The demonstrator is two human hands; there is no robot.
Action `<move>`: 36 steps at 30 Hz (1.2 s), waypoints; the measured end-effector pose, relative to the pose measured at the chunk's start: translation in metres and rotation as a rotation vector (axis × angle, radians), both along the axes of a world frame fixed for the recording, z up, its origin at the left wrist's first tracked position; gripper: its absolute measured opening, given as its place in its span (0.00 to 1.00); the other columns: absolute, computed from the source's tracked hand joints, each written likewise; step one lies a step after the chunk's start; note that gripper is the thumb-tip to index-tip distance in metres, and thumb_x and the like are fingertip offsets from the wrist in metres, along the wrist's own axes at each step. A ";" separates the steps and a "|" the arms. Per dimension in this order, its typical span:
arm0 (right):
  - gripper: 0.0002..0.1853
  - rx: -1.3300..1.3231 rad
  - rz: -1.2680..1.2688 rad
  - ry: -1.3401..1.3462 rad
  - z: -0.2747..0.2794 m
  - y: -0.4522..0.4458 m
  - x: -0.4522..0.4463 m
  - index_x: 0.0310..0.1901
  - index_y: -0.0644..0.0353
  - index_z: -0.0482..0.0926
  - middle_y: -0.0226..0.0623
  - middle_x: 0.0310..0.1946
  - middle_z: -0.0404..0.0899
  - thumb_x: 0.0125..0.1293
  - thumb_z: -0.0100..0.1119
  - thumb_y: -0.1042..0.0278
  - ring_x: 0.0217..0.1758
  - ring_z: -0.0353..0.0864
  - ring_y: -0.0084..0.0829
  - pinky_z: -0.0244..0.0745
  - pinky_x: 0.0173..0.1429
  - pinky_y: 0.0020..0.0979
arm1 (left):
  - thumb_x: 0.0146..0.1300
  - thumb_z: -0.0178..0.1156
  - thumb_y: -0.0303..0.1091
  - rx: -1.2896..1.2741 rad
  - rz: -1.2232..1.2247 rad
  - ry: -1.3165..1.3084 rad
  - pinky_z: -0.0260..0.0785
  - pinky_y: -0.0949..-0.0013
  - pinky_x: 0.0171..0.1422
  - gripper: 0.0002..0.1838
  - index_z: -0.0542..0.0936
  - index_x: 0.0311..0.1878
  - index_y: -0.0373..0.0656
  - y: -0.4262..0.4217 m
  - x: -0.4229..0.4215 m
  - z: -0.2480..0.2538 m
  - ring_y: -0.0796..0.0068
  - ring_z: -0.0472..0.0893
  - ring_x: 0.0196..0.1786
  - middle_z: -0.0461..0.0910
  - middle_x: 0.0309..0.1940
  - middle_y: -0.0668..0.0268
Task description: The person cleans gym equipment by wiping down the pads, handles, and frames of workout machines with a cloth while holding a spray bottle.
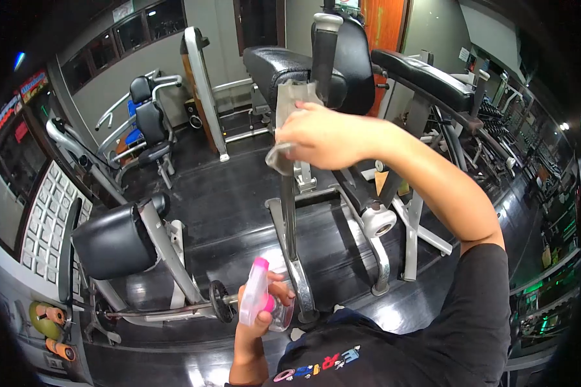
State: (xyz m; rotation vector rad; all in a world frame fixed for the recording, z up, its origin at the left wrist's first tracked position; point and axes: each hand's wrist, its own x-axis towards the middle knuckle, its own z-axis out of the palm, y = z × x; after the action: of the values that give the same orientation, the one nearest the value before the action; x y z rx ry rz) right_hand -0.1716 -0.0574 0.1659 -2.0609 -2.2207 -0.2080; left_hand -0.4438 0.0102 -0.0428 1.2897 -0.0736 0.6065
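Observation:
My right hand (pixel 319 135) grips a thin grey cloth (pixel 294 97), with fingers closed round it. The cloth lies at the black padded upright (pixel 325 55) of a gym machine, beside its black seat pad (pixel 277 63); whether it presses on the metal I cannot tell. Lower down, near my body, my left hand (pixel 261 322) is wrapped round a clear spray bottle (pixel 282 316) with pink parts. The bottle is tilted, and my fingers hide some of it.
A machine with a black pad (pixel 113 242) stands left, with a barbell (pixel 174 315) low beside it. Silver frame legs (pixel 294 284) rise in front of me. A padded bench (pixel 426 77) is at right, and a seated machine (pixel 152 122) stands at the back left.

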 end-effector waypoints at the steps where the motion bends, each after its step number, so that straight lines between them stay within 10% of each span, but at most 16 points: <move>1: 0.08 -0.022 -0.011 0.033 0.004 -0.008 -0.010 0.41 0.61 0.78 0.43 0.35 0.77 0.69 0.53 0.66 0.55 0.76 0.45 0.49 0.77 0.56 | 0.50 0.62 0.75 -0.008 0.030 -0.012 0.72 0.63 0.47 0.51 0.72 0.54 0.28 -0.001 -0.005 -0.003 0.68 0.80 0.35 0.78 0.26 0.61; 4: 0.12 -0.325 -0.051 0.117 0.023 -0.028 -0.031 0.41 0.63 0.78 0.52 0.31 0.77 0.69 0.50 0.64 0.46 0.80 0.50 0.48 0.79 0.51 | 0.50 0.60 0.77 -0.021 0.123 0.008 0.72 0.62 0.50 0.52 0.69 0.56 0.31 -0.004 -0.015 -0.003 0.67 0.81 0.37 0.77 0.26 0.64; 6: 0.15 -0.277 -0.100 0.291 0.042 -0.044 -0.038 0.41 0.67 0.78 0.50 0.31 0.79 0.70 0.50 0.62 0.44 0.82 0.46 0.70 0.64 0.43 | 0.49 0.55 0.80 0.040 0.278 0.003 0.72 0.62 0.49 0.50 0.69 0.54 0.37 0.002 -0.021 -0.010 0.67 0.81 0.35 0.76 0.23 0.64; 12: 0.22 0.523 -0.154 0.676 0.070 -0.104 -0.006 0.50 0.65 0.77 0.36 0.37 0.80 0.75 0.47 0.52 0.42 0.78 0.26 0.73 0.49 0.31 | 0.50 0.55 0.80 -0.050 0.293 0.092 0.73 0.62 0.47 0.51 0.69 0.56 0.37 0.004 -0.026 -0.022 0.67 0.81 0.34 0.76 0.24 0.64; 14: 0.20 0.796 -0.283 0.294 0.057 -0.093 0.029 0.53 0.64 0.75 0.37 0.39 0.80 0.75 0.47 0.54 0.42 0.79 0.29 0.73 0.50 0.31 | 0.52 0.59 0.76 -0.051 0.208 0.112 0.72 0.63 0.47 0.50 0.68 0.58 0.34 0.003 -0.019 -0.024 0.68 0.81 0.37 0.77 0.26 0.63; 20: 0.14 0.360 0.130 0.309 -0.005 -0.057 0.004 0.54 0.59 0.76 0.48 0.43 0.81 0.72 0.46 0.65 0.52 0.80 0.48 0.74 0.56 0.41 | 0.56 0.57 0.74 0.051 0.048 0.096 0.74 0.65 0.44 0.50 0.69 0.56 0.26 -0.010 0.007 -0.029 0.69 0.82 0.35 0.79 0.26 0.62; 24: 0.20 0.346 -0.152 0.998 -0.045 -0.116 -0.008 0.47 0.67 0.74 0.49 0.50 0.82 0.73 0.47 0.55 0.60 0.79 0.44 0.64 0.71 0.42 | 0.58 0.56 0.74 0.082 -0.013 0.106 0.74 0.66 0.43 0.49 0.70 0.56 0.27 -0.017 0.011 -0.036 0.70 0.82 0.34 0.79 0.26 0.62; 28: 0.19 0.837 0.108 1.576 -0.103 -0.149 -0.047 0.40 0.59 0.69 0.53 0.39 0.83 0.69 0.54 0.49 0.54 0.83 0.45 0.64 0.73 0.50 | 0.57 0.56 0.74 0.062 0.002 0.154 0.74 0.66 0.43 0.49 0.71 0.56 0.28 -0.021 0.010 -0.044 0.70 0.82 0.34 0.79 0.25 0.62; 30: 0.19 0.938 0.062 1.898 -0.143 -0.161 -0.046 0.45 0.57 0.69 0.50 0.38 0.83 0.67 0.58 0.50 0.45 0.86 0.42 0.83 0.52 0.43 | 0.57 0.56 0.74 0.054 0.006 0.161 0.74 0.66 0.43 0.49 0.71 0.55 0.28 -0.021 0.011 -0.043 0.70 0.82 0.34 0.79 0.25 0.62; 36: 0.18 0.922 -0.397 2.032 -0.157 -0.147 -0.029 0.54 0.62 0.70 0.47 0.42 0.82 0.77 0.43 0.54 0.36 0.87 0.38 0.85 0.37 0.37 | 0.54 0.60 0.74 0.115 -0.024 0.158 0.74 0.65 0.46 0.50 0.71 0.54 0.28 -0.022 0.012 -0.013 0.69 0.81 0.34 0.79 0.25 0.62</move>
State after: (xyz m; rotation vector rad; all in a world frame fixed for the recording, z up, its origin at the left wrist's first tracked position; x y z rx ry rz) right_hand -0.2006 -0.2042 0.0086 -0.9234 -0.2822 0.5134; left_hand -0.4316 -0.0118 -0.0558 1.4418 0.0066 0.4837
